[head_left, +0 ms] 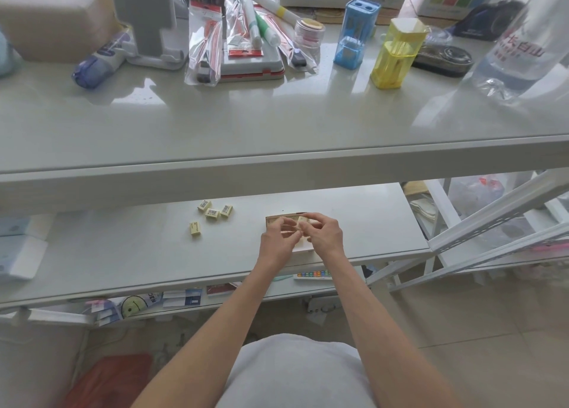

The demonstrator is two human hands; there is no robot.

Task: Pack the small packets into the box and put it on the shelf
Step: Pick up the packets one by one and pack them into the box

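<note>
A small tan cardboard box [303, 250] lies on the lower white shelf [154, 253], mostly covered by both hands. My left hand [278, 241] and my right hand [323, 235] meet over the box, fingertips pinching together. A pale yellow packet [303, 220] shows at my right fingertips. Several more small yellow packets with barcodes lie loose to the left: a cluster of three [214, 210] and a single one [195, 228]. The inside of the box is hidden.
The upper shelf [277, 124] juts out above, holding a yellow container [394, 53], a blue sharpener box [357, 32], bagged stationery [206, 47] and a water bottle [520, 47]. White metal racking [492, 223] stands at right. Stationery sits on a shelf below [184, 298].
</note>
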